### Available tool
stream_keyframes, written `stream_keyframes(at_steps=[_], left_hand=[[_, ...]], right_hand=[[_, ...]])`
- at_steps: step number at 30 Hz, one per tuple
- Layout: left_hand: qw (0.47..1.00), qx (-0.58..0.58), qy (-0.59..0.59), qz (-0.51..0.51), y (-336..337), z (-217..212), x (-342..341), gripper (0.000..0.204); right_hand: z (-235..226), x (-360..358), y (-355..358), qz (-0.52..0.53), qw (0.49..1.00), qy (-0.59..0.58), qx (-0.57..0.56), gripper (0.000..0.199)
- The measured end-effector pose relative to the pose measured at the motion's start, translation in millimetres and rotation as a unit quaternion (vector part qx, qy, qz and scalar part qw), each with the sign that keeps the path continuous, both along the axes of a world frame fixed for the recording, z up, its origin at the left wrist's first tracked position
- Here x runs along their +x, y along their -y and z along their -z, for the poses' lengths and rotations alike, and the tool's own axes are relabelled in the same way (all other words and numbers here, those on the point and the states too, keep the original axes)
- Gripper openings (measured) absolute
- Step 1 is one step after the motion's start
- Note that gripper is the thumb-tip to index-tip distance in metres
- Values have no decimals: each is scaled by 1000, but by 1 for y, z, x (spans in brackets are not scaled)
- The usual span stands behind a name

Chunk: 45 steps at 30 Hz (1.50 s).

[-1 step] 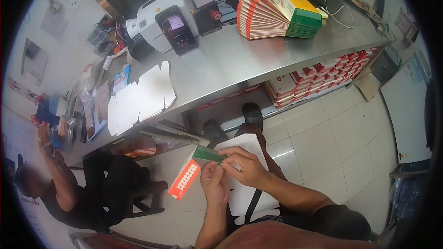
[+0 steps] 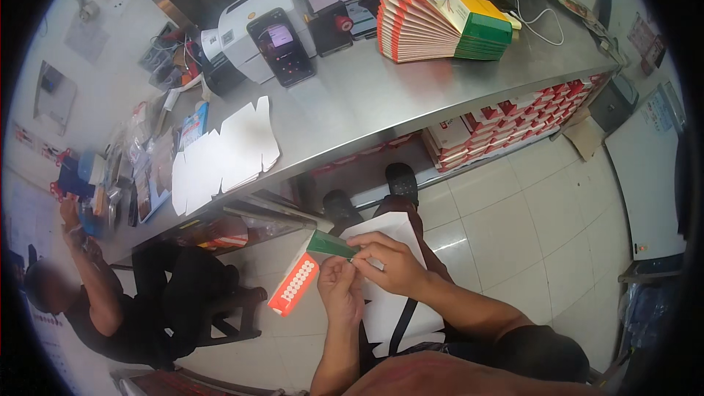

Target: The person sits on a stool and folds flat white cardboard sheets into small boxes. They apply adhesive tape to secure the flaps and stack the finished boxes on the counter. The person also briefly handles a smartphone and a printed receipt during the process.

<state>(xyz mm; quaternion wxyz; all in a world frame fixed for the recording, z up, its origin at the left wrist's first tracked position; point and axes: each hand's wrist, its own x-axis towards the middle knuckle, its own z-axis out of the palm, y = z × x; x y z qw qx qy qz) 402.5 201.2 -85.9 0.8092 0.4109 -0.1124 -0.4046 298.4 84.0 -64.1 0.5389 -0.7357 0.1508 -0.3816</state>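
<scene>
Above my lap I hold a small folding carton [image 2: 295,279] with orange, white and green sides; its green part [image 2: 330,245] points toward my fingers. My right hand [image 2: 392,264] pinches the green end between thumb and fingers. My left hand [image 2: 342,295] is closed just below, its fingertips meeting the right thumb at the same end. The exact spot of each fingertip is partly hidden by the fingers. Under my hands lies a flat white sheet [image 2: 392,315] across my lap. A black strap [image 2: 402,328] crosses over the sheet.
On the steel counter [image 2: 345,103] stand a fanned stack of green-and-orange cartons [image 2: 418,26], a phone [image 2: 281,48], a white printer [image 2: 253,18] and white die-cut sheets [image 2: 224,154]. Red-and-white boxes [image 2: 506,121] fill the shelf below. Another person [image 2: 110,301] sits at the left.
</scene>
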Motion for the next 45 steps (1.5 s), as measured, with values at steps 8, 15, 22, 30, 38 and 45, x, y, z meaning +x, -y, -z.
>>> stream_keyframes(at_steps=[8, 15, 22, 30, 38, 45], left_hand=[[1000, 4, -5, 14, -3, -1, -4, 22], [1000, 5, 15, 4, -16, 12, 2, 22], [991, 63, 108, -43, -14, 2, -9, 21], [995, 56, 82, -18, -13, 0, -16, 16], [979, 156, 127, 9, -25, -20, -3, 19], [885, 296, 343, -111, -91, -9, -5, 28]], right_hand=[[1, -4, -1, -1, 1000, -19, -25, 9], [-6, -5, -4, -53, 998, -5, 38, 10], [2, -6, -16, -46, 999, -1, 26, 7], [-7, -13, -20, -26, 997, -32, 66, 7], [-3, 2, -20, -55, 995, -70, 48, 20], [-17, 30, -34, -205, 960, -184, 50, 57]])
